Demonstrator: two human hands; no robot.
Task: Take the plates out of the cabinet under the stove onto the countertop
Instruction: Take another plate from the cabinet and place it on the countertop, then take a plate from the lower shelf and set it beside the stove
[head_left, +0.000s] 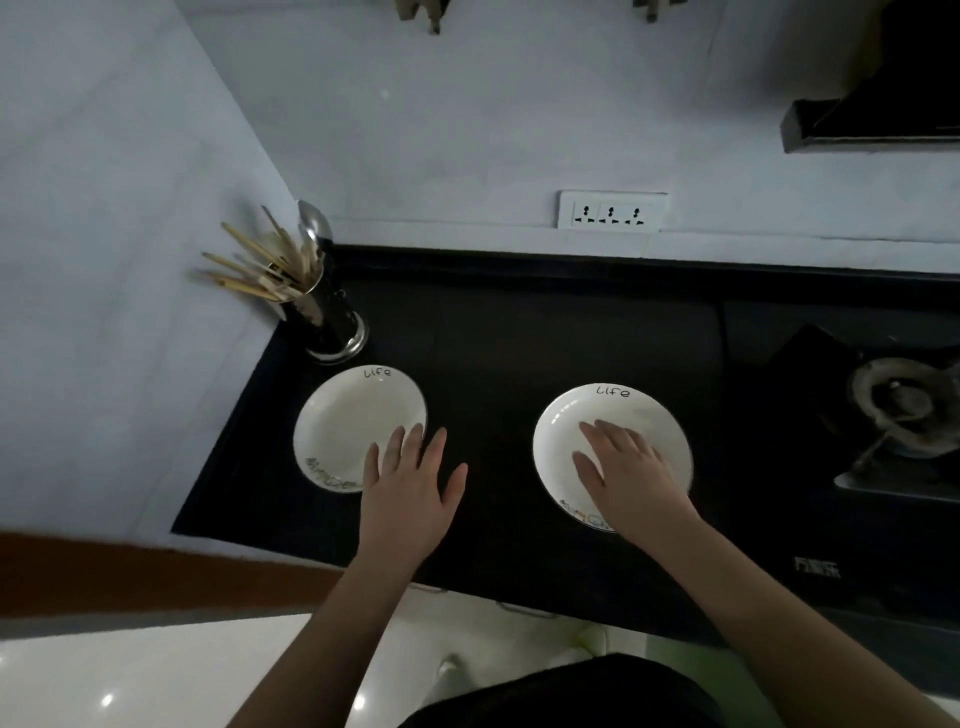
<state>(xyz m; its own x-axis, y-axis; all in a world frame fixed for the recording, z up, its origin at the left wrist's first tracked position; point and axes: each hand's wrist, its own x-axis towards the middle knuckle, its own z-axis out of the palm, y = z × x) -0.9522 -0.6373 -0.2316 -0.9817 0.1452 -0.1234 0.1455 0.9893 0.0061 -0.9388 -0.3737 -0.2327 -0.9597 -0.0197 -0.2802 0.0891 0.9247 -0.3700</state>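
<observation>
Two white plates marked "Life" lie flat on the black countertop (498, 343). The left plate (345, 415) sits near the counter's left end. My left hand (410, 488) hovers at that plate's right rim with fingers spread, overlapping its edge, holding nothing. The right plate (623, 415) lies in the middle of the counter. My right hand (628, 473) rests palm down over its near half, fingers apart, covering part of the plate. The cabinet under the stove is out of sight.
A metal holder (330, 317) with chopsticks and a spoon stands in the back left corner, just behind the left plate. A gas burner (904, 405) sits at the right. A triple wall socket (610, 210) is on the back wall. White wall borders the counter's left side.
</observation>
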